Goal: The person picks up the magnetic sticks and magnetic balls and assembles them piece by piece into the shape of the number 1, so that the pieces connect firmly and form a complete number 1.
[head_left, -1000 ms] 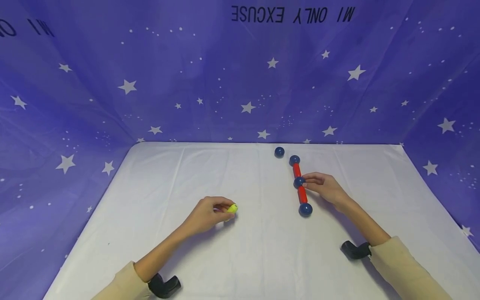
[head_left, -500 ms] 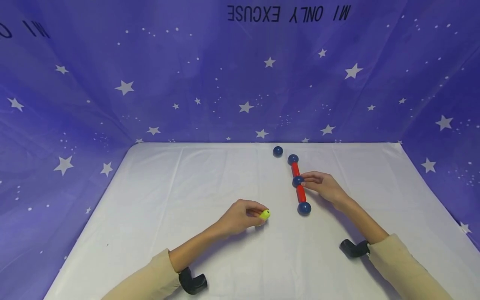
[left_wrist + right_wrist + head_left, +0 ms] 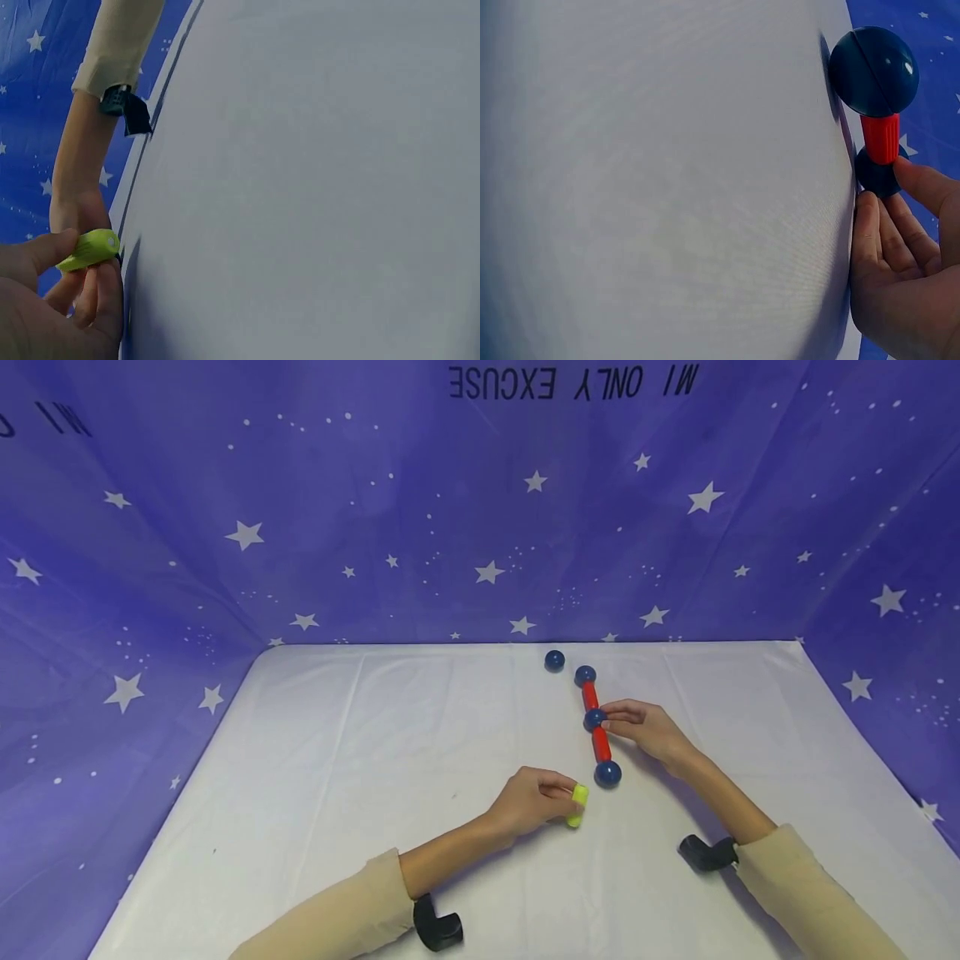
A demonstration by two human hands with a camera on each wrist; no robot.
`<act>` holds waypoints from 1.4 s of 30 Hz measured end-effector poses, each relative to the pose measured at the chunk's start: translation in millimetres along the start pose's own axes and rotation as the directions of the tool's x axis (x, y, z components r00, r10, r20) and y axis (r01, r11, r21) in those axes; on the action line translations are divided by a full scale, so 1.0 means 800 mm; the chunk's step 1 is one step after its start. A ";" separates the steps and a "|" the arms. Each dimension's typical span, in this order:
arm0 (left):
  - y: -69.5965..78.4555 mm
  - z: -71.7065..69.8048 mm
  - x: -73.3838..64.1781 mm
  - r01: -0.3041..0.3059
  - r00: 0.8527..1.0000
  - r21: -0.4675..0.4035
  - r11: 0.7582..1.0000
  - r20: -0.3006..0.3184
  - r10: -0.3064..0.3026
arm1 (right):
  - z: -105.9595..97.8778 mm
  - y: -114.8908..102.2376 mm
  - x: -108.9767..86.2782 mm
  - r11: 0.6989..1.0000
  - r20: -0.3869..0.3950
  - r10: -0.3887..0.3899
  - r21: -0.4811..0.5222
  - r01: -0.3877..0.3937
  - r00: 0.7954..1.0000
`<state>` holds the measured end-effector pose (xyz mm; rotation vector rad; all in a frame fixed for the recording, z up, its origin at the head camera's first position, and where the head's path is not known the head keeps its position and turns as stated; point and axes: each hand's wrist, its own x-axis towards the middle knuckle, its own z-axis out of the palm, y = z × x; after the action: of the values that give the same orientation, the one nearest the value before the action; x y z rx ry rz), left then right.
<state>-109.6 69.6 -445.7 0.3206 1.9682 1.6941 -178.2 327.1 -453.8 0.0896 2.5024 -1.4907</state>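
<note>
A short yellow-green rod is pinched between the thumb and fingers of my left hand. In the left wrist view the rod shows a ribbed side and a rounded end with a pale spot. My right hand grips the middle blue ball of a straight chain. Two red rods join that ball to a far blue ball and a near blue ball. The near ball looms large in the right wrist view, with a red rod behind it.
A loose blue ball lies by the table's back edge, left of the chain. White cloth covers the table. A purple star-printed curtain rises behind and along both sides. Black curved pieces stick out at both sleeve cuffs.
My left hand has moved right across the table with the yellow-green rod, close to the chain's near ball. The rod has turned more upright in view. My right hand keeps its hold.
</note>
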 end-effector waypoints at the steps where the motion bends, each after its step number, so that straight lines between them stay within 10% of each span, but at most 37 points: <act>1: 0.002 0.004 0.001 0.004 1.000 0.001 1.000 -0.007 -0.004 | 0.000 0.000 0.000 1.000 -0.001 -0.001 -0.001 0.001 1.000; 21: 0.011 0.050 0.022 0.048 0.999 0.057 0.997 -0.011 -0.048 | -0.001 0.004 0.001 1.000 -0.002 -0.010 -0.001 0.010 1.000; 42: 0.010 0.055 0.036 0.068 0.997 0.098 0.993 -0.039 -0.064 | 0.001 0.004 0.003 1.000 -0.005 -0.011 0.004 0.011 1.000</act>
<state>-111.8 122.5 -447.8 0.2596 2.0710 1.5743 -179.6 328.1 -457.4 0.0801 2.5077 -1.5023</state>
